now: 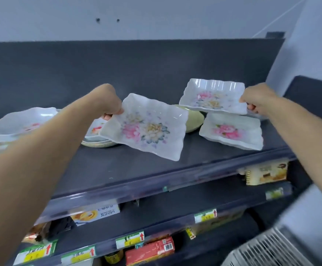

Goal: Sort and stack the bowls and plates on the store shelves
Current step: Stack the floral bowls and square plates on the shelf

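Dark shelf (137, 166): each hand (112, 104) (256, 100) grips a floral plate (146, 127) (213, 96).

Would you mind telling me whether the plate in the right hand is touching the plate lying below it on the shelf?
Cannot tell. In the head view the held plate overlaps the shelf plate; no gap or contact shows.

This is a shop. Dark tiered shelves (156, 169) run across the frame, their front rails carrying green-and-yellow price tags (129, 239) at lower centre, with boxed packaged goods (150, 250) beneath and floral plates (231, 131) displayed on top.
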Available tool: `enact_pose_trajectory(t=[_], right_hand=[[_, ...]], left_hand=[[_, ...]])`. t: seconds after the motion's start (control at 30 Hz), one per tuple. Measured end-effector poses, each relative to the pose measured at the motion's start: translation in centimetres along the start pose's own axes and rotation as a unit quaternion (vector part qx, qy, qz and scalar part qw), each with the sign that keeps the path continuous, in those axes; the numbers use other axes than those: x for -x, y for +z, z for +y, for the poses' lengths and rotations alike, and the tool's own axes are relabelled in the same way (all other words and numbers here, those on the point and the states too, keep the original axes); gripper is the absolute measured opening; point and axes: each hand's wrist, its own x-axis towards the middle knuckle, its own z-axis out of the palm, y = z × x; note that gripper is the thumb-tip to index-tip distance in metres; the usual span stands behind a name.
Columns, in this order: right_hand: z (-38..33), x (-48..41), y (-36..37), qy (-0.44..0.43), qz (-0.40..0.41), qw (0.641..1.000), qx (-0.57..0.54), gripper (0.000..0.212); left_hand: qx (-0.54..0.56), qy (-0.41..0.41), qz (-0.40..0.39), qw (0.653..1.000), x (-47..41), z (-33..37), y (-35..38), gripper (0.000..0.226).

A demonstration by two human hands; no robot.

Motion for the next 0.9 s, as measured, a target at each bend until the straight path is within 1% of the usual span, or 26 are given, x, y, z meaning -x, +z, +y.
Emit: enact_pose_trajectory(t=[0.13, 0.33, 0.4, 0.5, 0.6, 0.7, 0.73, 0.77, 0.83, 0.9], right_hand=[[3.3, 0.0, -2.7, 0.037, 0.016, 0.999, 0.022, 0.027], [6.2, -0.6, -4.5, 0.077, 0.027, 0.996, 0.044, 0.022], [6.8, -0.7, -4.4, 0.076, 0.009, 0.996, 0.056, 0.019], [7.5, -0.8, -3.9, 0.073, -0.023, 0.994, 0.081, 0.025], [7.6, -1.0, -3.1, 0.080, -0.062, 0.989, 0.105, 0.014], [7.4, -1.4, -3.0, 0.085, -0.100, 0.985, 0.114, 0.016], [7.3, -1.4, -3.0, 0.079, -0.102, 0.984, 0.122, 0.017], [7.3, -1.5, -3.1, 0.070, -0.098, 0.983, 0.135, 0.017], [7.0, -1.5, -3.5, 0.044, -0.060, 0.979, 0.192, 0.016], [6.4, -1.4, -4.1, 0.028, -0.022, 0.979, 0.203, 0.020]], left_hand=[[-0.005, 0.040, -0.002, 0.999, -0.7, 3.7, 1.4, 0.040], [-0.021, 0.061, 0.000, 0.998, -1.7, 6.4, 2.5, 0.038], [-0.019, 0.060, 0.005, 0.998, -2.1, 6.6, 2.7, 0.037], [-0.012, 0.051, 0.003, 0.999, -2.6, 6.5, 2.8, 0.037], [0.006, 0.046, -0.004, 0.999, -3.0, 6.8, 2.6, 0.040], [0.034, 0.047, -0.007, 0.998, -3.5, 7.8, 2.8, 0.040], [0.049, 0.052, -0.007, 0.997, -3.6, 8.3, 3.1, 0.038], [0.065, 0.056, -0.008, 0.996, -3.8, 8.8, 3.3, 0.036], [0.097, 0.066, -0.013, 0.993, -4.3, 10.1, 4.1, 0.030], [0.127, 0.072, -0.020, 0.989, -4.9, 11.6, 4.8, 0.027]])
